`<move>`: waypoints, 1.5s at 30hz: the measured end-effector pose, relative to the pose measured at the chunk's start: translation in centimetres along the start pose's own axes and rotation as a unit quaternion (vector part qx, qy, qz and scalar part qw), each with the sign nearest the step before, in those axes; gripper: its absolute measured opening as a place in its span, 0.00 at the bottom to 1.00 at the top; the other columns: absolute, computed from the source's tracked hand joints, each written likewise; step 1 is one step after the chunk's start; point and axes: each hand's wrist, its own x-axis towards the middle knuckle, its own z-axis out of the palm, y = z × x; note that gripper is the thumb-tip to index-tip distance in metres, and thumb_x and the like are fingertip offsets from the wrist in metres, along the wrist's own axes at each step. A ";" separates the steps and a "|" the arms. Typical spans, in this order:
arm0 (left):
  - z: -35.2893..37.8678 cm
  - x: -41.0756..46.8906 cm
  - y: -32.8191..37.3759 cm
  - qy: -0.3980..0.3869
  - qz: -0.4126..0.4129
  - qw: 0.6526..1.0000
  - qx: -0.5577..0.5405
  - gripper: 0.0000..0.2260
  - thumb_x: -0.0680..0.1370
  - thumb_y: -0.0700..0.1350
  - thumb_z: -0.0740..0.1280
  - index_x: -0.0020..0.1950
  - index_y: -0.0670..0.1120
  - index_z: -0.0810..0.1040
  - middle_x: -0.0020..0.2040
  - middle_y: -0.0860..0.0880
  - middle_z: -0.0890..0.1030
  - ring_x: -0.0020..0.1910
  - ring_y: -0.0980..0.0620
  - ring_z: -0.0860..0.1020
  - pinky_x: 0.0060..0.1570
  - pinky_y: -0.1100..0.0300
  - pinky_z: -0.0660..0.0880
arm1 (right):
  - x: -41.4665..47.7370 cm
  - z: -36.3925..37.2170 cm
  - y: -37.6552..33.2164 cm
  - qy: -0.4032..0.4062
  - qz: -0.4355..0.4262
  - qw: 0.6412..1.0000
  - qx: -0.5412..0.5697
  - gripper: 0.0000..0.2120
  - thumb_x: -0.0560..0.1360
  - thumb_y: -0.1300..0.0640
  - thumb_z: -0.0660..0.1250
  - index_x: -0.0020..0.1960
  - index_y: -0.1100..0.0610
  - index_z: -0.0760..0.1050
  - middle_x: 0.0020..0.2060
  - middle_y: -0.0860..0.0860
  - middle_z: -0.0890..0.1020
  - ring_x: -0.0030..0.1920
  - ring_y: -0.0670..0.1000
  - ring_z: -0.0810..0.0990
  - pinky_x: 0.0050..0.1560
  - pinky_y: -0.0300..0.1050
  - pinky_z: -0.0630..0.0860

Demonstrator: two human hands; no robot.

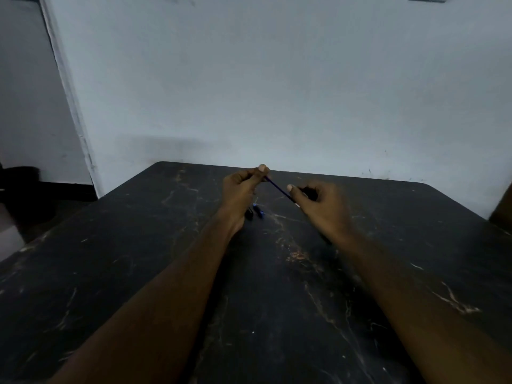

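Note:
Both hands are raised over the far middle of a black marbled table (138, 259). My left hand (241, 192) pinches the far end of a thin dark blue rod (278, 187), likely a pen refill. The rod slants down to the right into a dark pen barrel (309, 194), which my right hand (321, 206) grips with curled fingers. Below the left hand, two small pen parts lie on the table: a black one (249, 213) and a blue one (258, 210).
A pale wall (277, 79) stands right behind the table's far edge. A dark doorway and floor lie to the left (27, 189). A brown object shows at the right edge (502, 206).

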 end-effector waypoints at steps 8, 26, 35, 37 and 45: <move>-0.8 0.5 0.3 0.076 -0.030 0.995 -0.064 0.14 0.78 0.48 0.69 0.54 0.38 0.83 0.43 0.49 0.83 0.26 0.68 0.75 0.24 0.73 0.68 | 0.5 -0.5 1.8 0.022 0.085 0.994 0.059 0.10 0.79 0.42 0.55 0.44 0.48 0.65 0.30 0.45 0.72 0.32 0.49 0.72 0.39 0.52 0.71; -1.0 0.7 -0.1 0.097 -0.033 0.993 -0.050 0.13 0.78 0.49 0.69 0.50 0.40 0.84 0.41 0.53 0.83 0.37 0.58 0.73 0.29 0.71 0.71 | 0.9 1.1 3.8 -0.001 -0.040 0.999 0.016 0.03 0.76 0.59 0.70 0.49 0.57 0.81 0.44 0.52 0.81 0.46 0.49 0.75 0.42 0.42 0.71; 0.1 0.1 -0.4 0.026 0.001 1.000 -0.006 0.09 0.77 0.50 0.70 0.43 0.46 0.85 0.44 0.52 0.86 0.46 0.59 0.81 0.39 0.65 0.73 | 0.8 1.1 2.6 0.006 -0.054 0.998 0.004 0.05 0.73 0.62 0.74 0.48 0.61 0.82 0.43 0.46 0.79 0.45 0.49 0.76 0.42 0.32 0.69; 0.3 0.0 -0.5 0.001 0.005 1.000 -0.006 0.08 0.76 0.49 0.71 0.44 0.46 0.85 0.44 0.52 0.86 0.46 0.60 0.82 0.43 0.64 0.74 | 0.7 1.2 2.3 0.003 -0.048 0.999 0.009 0.06 0.73 0.61 0.73 0.49 0.62 0.82 0.44 0.48 0.81 0.45 0.50 0.76 0.43 0.40 0.72; 0.4 -0.2 -0.6 -0.062 0.005 0.998 -0.012 0.10 0.76 0.47 0.71 0.52 0.42 0.85 0.44 0.52 0.85 0.41 0.68 0.80 0.38 0.74 0.74 | 0.4 1.4 1.6 0.015 -0.028 0.999 0.021 0.08 0.74 0.59 0.73 0.50 0.61 0.81 0.45 0.53 0.81 0.44 0.49 0.76 0.40 0.37 0.69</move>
